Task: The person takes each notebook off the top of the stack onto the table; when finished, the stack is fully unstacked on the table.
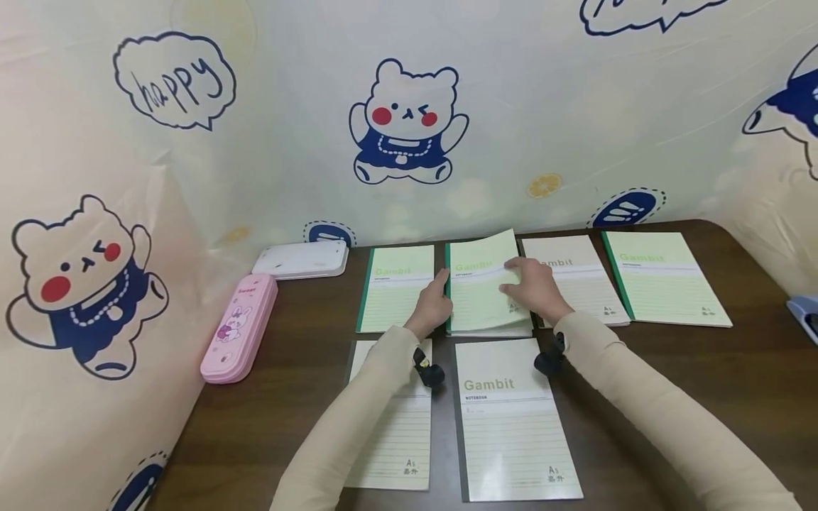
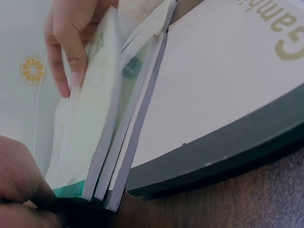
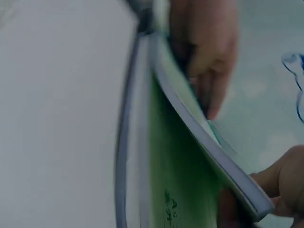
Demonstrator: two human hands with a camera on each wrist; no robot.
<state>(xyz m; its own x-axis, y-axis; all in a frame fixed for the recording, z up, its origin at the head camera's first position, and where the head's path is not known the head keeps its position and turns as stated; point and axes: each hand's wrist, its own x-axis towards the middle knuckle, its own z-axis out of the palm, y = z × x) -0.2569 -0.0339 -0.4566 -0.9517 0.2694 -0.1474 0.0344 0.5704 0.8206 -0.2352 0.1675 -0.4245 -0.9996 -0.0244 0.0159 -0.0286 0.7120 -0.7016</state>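
Note:
A pale green notebook (image 1: 476, 284) with a green spine lies on top of a stack in the middle of the back row. My right hand (image 1: 537, 287) pinches its right edge, and that side is raised and bent away from the notebook below. In the right wrist view, a wedge-shaped gap shows a green cover (image 3: 185, 180) beneath it. At the spine side, my left hand (image 1: 434, 309) touches the stack; its fingertips are partly hidden there in the left wrist view. Several layers of page edges (image 2: 109, 161) show under the raised notebook.
Other notebooks flank the stack: a green one (image 1: 399, 291) left, a white one (image 1: 575, 277) and another green one (image 1: 664, 277) right. Two white notebooks (image 1: 514, 426) (image 1: 399, 433) lie in front. A pink pencil case (image 1: 239, 330) and a white case (image 1: 300, 260) stand left; a blue object (image 1: 805, 316) sits right.

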